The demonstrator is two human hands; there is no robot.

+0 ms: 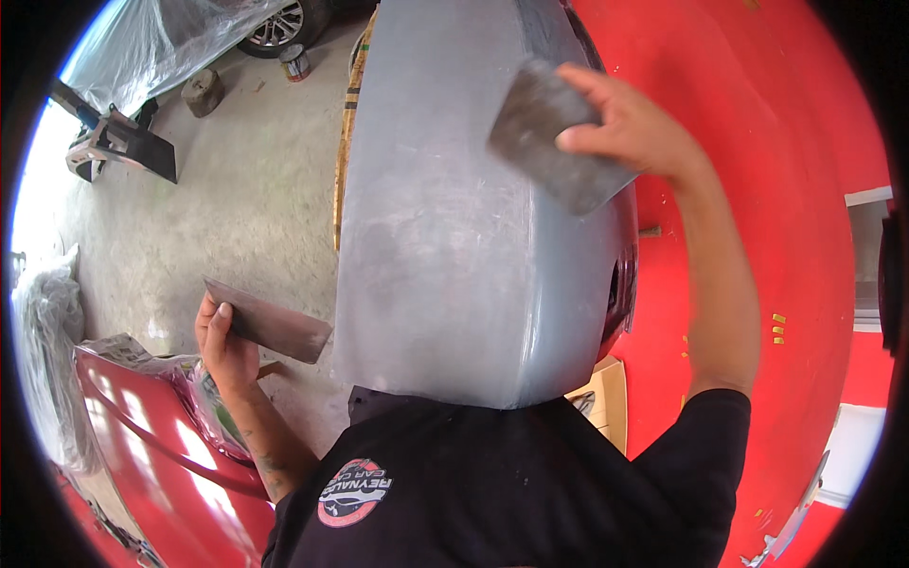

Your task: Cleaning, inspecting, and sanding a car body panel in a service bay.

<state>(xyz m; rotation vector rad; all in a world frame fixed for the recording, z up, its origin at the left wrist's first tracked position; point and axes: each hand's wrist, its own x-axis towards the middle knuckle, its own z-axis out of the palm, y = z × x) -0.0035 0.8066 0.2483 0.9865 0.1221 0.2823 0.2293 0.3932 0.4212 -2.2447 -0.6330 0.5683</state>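
My left hand (227, 348) is closed on a thin, flat rectangular metal spreader (276, 324), gripped by one end with the thumb on top. It is held off the left edge of a large, curved grey car body panel (431, 237), over the floor. My right hand (644, 123) pinches a dark grey rectangular plate (542, 133) between thumb and fingers. This plate is over the panel's far right side and smeared by motion, so I cannot tell whether it touches the surface. The panel has a dull, mottled grey finish with lighter streaks along its right-hand ridge.
Red surface (748, 189) with small yellow tape pieces spans the right. A cardboard box (611, 402) is beside the panel's near right corner. Shiny red car part (161, 445) lies lower left, near plastic sheeting (52, 341). A paint can (294, 63) and wheel (276, 28) are far left.
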